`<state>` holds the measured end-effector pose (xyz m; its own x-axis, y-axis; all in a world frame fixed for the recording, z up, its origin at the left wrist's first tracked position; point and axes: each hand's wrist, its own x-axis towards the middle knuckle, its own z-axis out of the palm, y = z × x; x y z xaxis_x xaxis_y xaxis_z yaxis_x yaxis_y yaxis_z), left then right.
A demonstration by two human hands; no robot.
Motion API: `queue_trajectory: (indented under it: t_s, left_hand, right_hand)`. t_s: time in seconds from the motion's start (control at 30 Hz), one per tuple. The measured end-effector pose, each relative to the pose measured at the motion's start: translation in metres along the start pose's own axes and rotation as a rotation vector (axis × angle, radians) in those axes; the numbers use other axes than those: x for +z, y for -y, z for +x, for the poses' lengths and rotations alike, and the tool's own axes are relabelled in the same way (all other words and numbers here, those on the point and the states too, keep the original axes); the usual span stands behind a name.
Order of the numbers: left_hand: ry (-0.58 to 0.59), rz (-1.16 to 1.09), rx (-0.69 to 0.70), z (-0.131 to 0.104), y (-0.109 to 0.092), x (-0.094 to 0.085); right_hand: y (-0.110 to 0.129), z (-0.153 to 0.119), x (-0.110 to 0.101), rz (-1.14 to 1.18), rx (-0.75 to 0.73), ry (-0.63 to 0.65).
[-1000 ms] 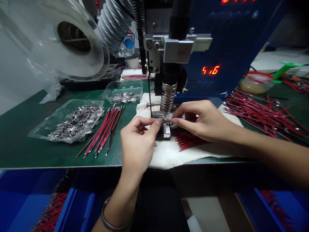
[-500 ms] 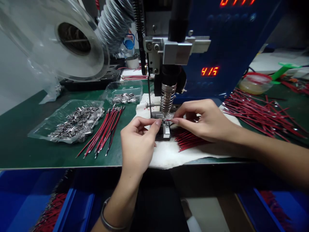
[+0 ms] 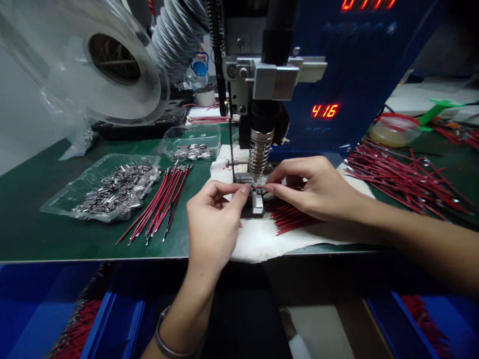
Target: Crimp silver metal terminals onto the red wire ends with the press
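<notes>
My left hand [image 3: 217,214] is closed in a pinch at the left side of a small metal fixture [image 3: 258,202]; what lies between its fingertips is too small to make out. From the other side, my right hand [image 3: 314,187] pinches a thin red wire [image 3: 259,187], with thumb and index finger together just right of the fixture. Directly above the fingertips stands the soldering machine's tip, with a coiled metal spring [image 3: 260,144] around it. Under my right hand, a bunch of red wires [image 3: 290,217] lies on a white cloth [image 3: 254,247].
On the left are a clear tray of small metal parts [image 3: 116,192], a smaller clear tray [image 3: 192,144] and a row of red wires [image 3: 160,204]. A large pile of red wires [image 3: 404,174] lies right. The blue machine housing [image 3: 352,65] rises behind; blue bins [image 3: 112,324] sit below.
The machine's lower red display has gone from 415 to 416. Both hands keep nearly the same pose, with the right hand shifted very slightly.
</notes>
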<state>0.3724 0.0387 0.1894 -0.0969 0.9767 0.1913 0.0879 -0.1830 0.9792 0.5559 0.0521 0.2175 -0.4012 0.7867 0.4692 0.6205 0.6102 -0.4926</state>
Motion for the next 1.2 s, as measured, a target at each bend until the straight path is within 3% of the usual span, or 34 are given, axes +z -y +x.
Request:
queue_trajectory:
  t_s: [1.2]
  left_hand:
    - [-0.004, 0.003, -0.004, -0.0003, 0.0000, 0.0000]
  right_hand:
    - [0.0003, -0.0019, 0.0028, -0.014, 0.016, -0.026]
